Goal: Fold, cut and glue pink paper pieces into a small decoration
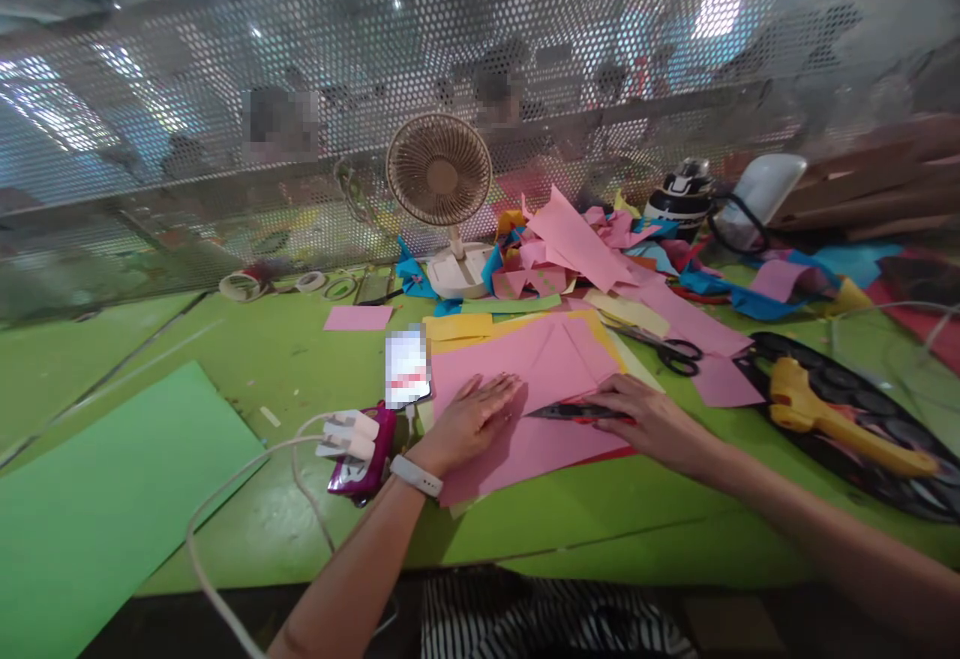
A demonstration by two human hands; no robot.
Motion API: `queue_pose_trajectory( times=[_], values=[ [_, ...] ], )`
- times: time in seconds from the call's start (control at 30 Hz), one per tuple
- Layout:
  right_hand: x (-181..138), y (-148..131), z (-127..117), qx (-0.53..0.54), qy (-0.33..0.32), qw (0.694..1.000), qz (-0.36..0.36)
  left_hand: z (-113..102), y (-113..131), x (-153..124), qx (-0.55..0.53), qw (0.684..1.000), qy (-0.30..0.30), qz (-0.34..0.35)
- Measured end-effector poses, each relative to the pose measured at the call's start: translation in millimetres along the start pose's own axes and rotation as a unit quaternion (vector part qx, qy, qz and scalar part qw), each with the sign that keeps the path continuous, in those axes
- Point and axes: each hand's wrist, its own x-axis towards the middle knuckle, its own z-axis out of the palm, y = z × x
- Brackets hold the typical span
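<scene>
My left hand [472, 424] lies flat on a sheet of pink paper [487, 469], its fingers stretched out. The sheet rests on a stack of other coloured papers, with a yellow edge showing at the back and a red one at the front right. Against the right part of the pink sheet, my right hand [649, 419] is closed around a black and red utility knife [577, 411], whose narrow tip points left toward my left hand. Faint crease-like lines run across the upper part of the sheet. A phone [408, 366] with a lit screen lies just beyond my left hand.
A small fan [440, 174] stands at the back, beside piled pink paper scraps [577, 239]. Scissors [679, 356] and a yellow-handled tool [847, 424] on a black tray lie right. Left are a purple power bank [364, 459], a cable and green paper [127, 499].
</scene>
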Motion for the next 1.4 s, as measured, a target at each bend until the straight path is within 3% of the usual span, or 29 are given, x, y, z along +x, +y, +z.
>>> queue_pose_trajectory(
  times=[0.47, 1.4],
  values=[
    [2.3, -7.9, -5.4, 0.006, -0.022, 1.000, -0.010, -7.0, -2.2, 1.1, 0.012, 0.998, -0.067, 0.001],
    [8.1, -12.3, -7.6, 0.030, -0.043, 0.998, -0.026, -9.8, -2.3, 3.8, -0.013, 0.995, -0.093, -0.014]
  ],
)
